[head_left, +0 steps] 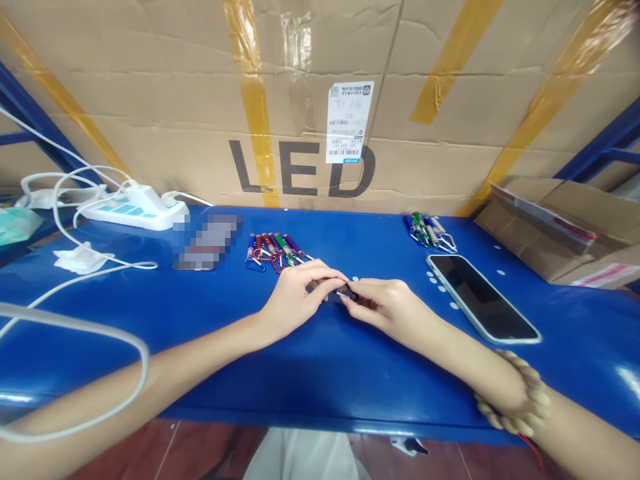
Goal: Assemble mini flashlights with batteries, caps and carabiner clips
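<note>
My left hand (299, 295) and my right hand (383, 303) meet at the middle of the blue table (320, 380), fingers pinched together on a small dark keychain flashlight (339, 292) held between them. Most of it is hidden by my fingers. Just behind my left hand lies a row of several coloured keychain flashlights (273, 250) with carabiner clips. A second, smaller bunch of flashlights (429, 230) lies at the back right. My right wrist wears a beaded bracelet (515, 400).
A smartphone (481, 297) lies face up right of my hands, with small white dots scattered around it. A white power strip (133, 208) with cables sits back left. A large cardboard box (320, 100) marked LED forms the back wall; an open carton (560, 227) is at right.
</note>
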Demonstrator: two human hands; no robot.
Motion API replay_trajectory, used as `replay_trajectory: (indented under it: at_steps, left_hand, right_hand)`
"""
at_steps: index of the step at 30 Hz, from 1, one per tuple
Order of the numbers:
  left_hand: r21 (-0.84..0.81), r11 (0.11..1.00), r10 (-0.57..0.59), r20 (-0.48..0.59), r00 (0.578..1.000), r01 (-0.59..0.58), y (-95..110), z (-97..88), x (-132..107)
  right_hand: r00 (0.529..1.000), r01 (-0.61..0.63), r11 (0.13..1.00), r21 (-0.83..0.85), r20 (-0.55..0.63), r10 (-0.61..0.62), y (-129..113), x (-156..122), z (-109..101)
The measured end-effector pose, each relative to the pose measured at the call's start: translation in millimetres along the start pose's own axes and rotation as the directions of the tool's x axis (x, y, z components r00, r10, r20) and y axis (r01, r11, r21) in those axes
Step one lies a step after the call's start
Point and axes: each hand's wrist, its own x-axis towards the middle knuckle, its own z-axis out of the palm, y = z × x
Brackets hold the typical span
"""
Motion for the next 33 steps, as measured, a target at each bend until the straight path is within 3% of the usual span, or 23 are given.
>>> replay_trajectory:
  at_steps: [10,18,25,33]
  left_hand:
    - [-0.017,1.0,0.024,-0.016,1.0,-0.024,3,2.3,-3]
    - [-0.309,0.942,-0.143,-0.023,0.989,0.129,-4,5.5,-2]
    - [-0.38,0.893,-0.263,0.001,0.965,0.244,-7,7.5,-1]
    - [-0.325,0.924,-0.23,-0.059,0.971,0.199,-5,4.9,2]
  right_hand:
    - [0.976,0.086,0.986,-0.141,-0.185,-0.112,-3,-2,5]
    - [0.961,0.022,0.995,-0.097,-0.274,-0.048,1,2,-1]
    - [0.966,0.012,0.999,-0.047,-0.256,-0.024,3,3,-3]
    - [0.98,-0.151,0.973,0.172,-0.101,0.17,0,5,-7]
